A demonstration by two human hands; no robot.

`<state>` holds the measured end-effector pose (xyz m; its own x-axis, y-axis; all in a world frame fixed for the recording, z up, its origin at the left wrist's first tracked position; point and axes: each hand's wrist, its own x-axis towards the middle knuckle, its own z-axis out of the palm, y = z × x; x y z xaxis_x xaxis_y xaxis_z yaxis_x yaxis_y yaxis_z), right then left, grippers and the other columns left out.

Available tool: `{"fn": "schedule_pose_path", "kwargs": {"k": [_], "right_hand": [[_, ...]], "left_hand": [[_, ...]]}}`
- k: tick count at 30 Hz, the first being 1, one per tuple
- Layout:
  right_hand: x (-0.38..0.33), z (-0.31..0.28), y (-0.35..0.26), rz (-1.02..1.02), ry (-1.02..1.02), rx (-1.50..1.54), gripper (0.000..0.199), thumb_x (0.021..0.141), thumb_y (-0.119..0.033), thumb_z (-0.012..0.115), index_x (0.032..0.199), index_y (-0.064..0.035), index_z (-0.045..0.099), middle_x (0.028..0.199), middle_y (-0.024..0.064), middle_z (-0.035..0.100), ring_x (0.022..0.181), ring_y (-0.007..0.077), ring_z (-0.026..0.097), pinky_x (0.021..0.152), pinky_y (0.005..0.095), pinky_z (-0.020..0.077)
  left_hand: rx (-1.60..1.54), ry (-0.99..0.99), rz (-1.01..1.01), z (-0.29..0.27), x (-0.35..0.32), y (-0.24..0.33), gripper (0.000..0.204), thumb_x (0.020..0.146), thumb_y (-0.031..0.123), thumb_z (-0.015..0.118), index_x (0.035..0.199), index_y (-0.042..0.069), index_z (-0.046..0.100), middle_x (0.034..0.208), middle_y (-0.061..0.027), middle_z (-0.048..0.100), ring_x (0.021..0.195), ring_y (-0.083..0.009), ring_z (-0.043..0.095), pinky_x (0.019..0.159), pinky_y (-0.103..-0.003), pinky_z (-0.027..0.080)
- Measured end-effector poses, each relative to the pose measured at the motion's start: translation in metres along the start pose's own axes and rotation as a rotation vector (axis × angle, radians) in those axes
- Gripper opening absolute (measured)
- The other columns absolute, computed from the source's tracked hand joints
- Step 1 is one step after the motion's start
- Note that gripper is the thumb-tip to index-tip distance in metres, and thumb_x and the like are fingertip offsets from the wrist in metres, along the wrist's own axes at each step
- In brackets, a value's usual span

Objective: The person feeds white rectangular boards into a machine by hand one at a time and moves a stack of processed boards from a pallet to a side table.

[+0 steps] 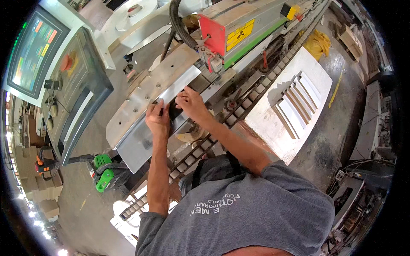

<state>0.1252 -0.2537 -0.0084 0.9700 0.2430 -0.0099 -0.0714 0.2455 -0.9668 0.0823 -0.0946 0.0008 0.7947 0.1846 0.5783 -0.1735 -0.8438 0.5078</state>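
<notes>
My left hand [158, 120] is closed, its fingers curled at the edge of a shiny metal guide plate [139, 145] on the machine. What sits between thumb and fingertips, if anything, is too small to make out. Just to its right, my right hand [191, 105] has its fingers bent together over a dark gap in the machine's feed table. Anything in that pinch is hidden too. Beyond both hands runs a long flat cover plate [160, 83] with several bolts.
A control panel with a screen [36, 51] and a red button [66, 62] stands at the left. A red plate [212, 34] and a ribbed hose [177, 23] are ahead. A roller chain track [252, 97] passes a white board [314, 68] bearing several narrow strips [297, 99].
</notes>
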Motion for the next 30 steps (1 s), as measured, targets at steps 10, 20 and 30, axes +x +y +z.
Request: {"fn": "schedule_pose_path", "kwargs": {"k": [10,20,30], "right_hand": [[0.021,-0.065,-0.017,-0.017,0.114,-0.222,0.024,0.095,-0.016,0.06,0.09,0.0035,0.046,0.089,0.0088,0.06,0.081,0.0117,0.06,0.073,0.027,0.0532],[-0.126,-0.191,-0.082,-0.232,0.416,-0.703,0.044,0.09,-0.006,0.068,0.133,-0.0051,0.059,0.116,0.0136,0.067,0.099,0.0206,0.068,0.082,0.0327,0.0575],[-0.228,-0.327,-0.034,0.138,0.646,-1.556,0.059,0.077,-0.011,0.077,0.13,0.0034,0.056,0.126,0.0218,0.055,0.116,0.0386,0.049,0.097,0.0515,0.0431]], "left_hand": [[0.042,-0.063,0.057,0.064,0.038,0.048,0.018,0.079,0.017,0.079,0.094,0.008,0.073,0.078,-0.0124,0.063,0.068,-0.0326,0.061,0.063,-0.042,0.05],[-0.136,-0.231,-0.136,0.103,0.054,0.081,0.026,0.086,0.015,0.075,0.107,-0.001,0.071,0.093,-0.0144,0.07,0.078,-0.0256,0.067,0.072,-0.036,0.053],[-0.313,-0.298,-0.011,0.032,-0.028,0.112,0.02,0.086,-0.002,0.069,0.106,-0.003,0.073,0.078,-0.0071,0.062,0.061,-0.0117,0.05,0.053,-0.028,0.04]]}}
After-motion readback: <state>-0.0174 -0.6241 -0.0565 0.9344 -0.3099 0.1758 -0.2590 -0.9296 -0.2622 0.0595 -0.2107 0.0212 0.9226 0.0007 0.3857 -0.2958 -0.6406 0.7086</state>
